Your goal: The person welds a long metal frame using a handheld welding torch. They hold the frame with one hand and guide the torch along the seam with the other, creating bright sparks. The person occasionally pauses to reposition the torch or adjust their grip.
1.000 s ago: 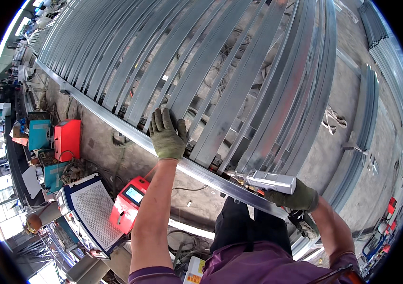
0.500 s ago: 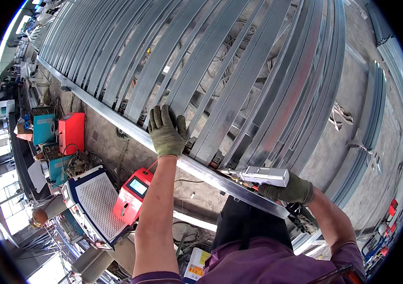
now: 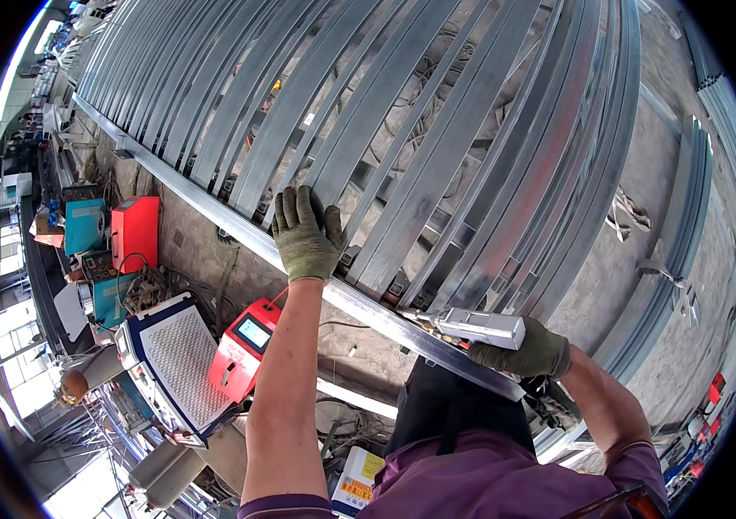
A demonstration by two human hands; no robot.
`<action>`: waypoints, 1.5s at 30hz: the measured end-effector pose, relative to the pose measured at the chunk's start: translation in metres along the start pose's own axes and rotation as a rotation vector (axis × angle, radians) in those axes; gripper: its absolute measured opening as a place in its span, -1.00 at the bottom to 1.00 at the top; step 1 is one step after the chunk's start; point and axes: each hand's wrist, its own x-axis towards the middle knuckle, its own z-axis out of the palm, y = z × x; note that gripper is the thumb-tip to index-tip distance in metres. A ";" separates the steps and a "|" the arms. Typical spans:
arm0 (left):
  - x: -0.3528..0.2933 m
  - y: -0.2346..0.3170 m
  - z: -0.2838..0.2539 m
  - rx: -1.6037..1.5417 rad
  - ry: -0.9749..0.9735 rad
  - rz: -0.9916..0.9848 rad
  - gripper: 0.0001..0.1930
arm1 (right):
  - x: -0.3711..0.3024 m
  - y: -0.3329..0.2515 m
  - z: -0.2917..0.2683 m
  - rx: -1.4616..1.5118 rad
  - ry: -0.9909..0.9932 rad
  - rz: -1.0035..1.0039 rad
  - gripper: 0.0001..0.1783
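Observation:
My left hand (image 3: 307, 242), in an olive work glove, lies with fingers outstretched across the near ends of long grey metal tubes (image 3: 404, 212). Its heel is by a bright metal crossbar (image 3: 377, 317) that runs along those ends. A silver, box-bodied welding gun (image 3: 482, 328) is gripped in my gloved right hand (image 3: 534, 349), farther right along the same bar. The gun's narrow tip points left, close to where the tube ends meet the bar. My fingers under the gun are partly hidden by its body.
Left of my forearm stand a red box with a screen (image 3: 245, 346) and a white-and-blue cabinet (image 3: 179, 368). Another red machine (image 3: 135, 233) is farther left. Cables lie beneath the tubes. More stacked metal profiles (image 3: 678, 246) are on the floor at right.
The view has shifted slightly. My left hand keeps its place on the tubes, and the gun in my right hand has moved only a little.

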 end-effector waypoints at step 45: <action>0.003 -0.004 0.003 0.004 0.022 0.005 -0.30 | -0.004 0.013 0.001 -0.203 0.009 -0.028 -0.26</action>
